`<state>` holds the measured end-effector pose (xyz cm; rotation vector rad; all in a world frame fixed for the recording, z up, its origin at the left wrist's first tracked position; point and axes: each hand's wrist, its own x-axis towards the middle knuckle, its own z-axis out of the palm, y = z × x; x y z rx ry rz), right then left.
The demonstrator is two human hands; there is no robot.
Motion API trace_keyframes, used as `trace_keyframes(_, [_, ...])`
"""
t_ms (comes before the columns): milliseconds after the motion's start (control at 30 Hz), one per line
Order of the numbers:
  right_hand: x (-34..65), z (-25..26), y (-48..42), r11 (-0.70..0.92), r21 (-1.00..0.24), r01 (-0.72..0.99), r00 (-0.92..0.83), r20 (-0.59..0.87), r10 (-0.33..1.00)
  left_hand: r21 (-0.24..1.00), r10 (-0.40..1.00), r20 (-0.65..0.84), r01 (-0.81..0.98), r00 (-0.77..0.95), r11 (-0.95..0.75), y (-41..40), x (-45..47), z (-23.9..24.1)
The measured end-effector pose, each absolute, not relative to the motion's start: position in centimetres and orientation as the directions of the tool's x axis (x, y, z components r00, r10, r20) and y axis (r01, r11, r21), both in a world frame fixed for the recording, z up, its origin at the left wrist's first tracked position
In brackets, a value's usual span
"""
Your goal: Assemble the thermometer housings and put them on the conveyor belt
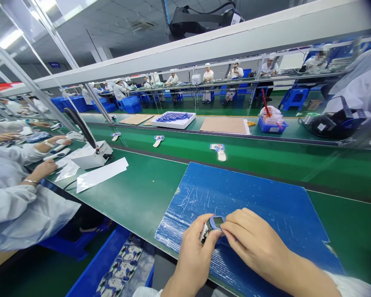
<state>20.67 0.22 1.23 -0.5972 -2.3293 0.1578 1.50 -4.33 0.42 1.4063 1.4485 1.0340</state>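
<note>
A small device with a grey display and a blue-purple rim (217, 222) is held just above the blue corrugated sheet (235, 187). My left hand (195, 251) closes around its left side, thumb in front and fingers behind. White parts and what looks like a bit of circuit board show between those fingers. My right hand (256, 241) has its thumb and fingertips pressed together at the device's right edge; whether they pinch a smaller part there is hidden. The rest of the device is covered by my hands.
Beyond the sheet runs a green conveyor belt (185, 153) bearing white-and-blue gun-shaped units (219, 151). A white tray of blue parts (173, 120) stands behind it. At left, a co-worker's hand (46, 168) rests near papers (102, 175). Below is a blue bin (94, 264) of assemblies.
</note>
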Motion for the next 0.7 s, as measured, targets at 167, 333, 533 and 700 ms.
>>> trace_keyframes(167, [20.5, 1.0, 0.1, 0.863, -0.249, 0.440, -0.609, 0.624, 0.491, 0.978, 0.990, -0.141, 0.154, -0.030, 0.144, -4.3, 1.5, 0.1])
trace_keyframes(333, [20.8, 0.1, 0.6, 0.868, -0.247, 0.430, -0.568, 0.673, 0.473, 0.939, 0.954, -0.291, -0.168, 0.072, 0.300, -4.5, 1.5, 0.2])
trace_keyframes(533, [20.8, 0.7, 0.1, 0.814, -0.466, 0.347, -0.534, 0.615, 0.580, 0.856, 0.922, -0.386, -0.360, 0.036, 0.372, -4.6, 1.4, -0.4])
trace_keyframes(700, [20.7, 0.9, -0.6, 0.782, -0.534, 0.321, -0.553, 0.565, 0.612, 0.852, 0.918, -0.396, -0.356, 0.040, 0.383, -4.5, 1.4, -0.8])
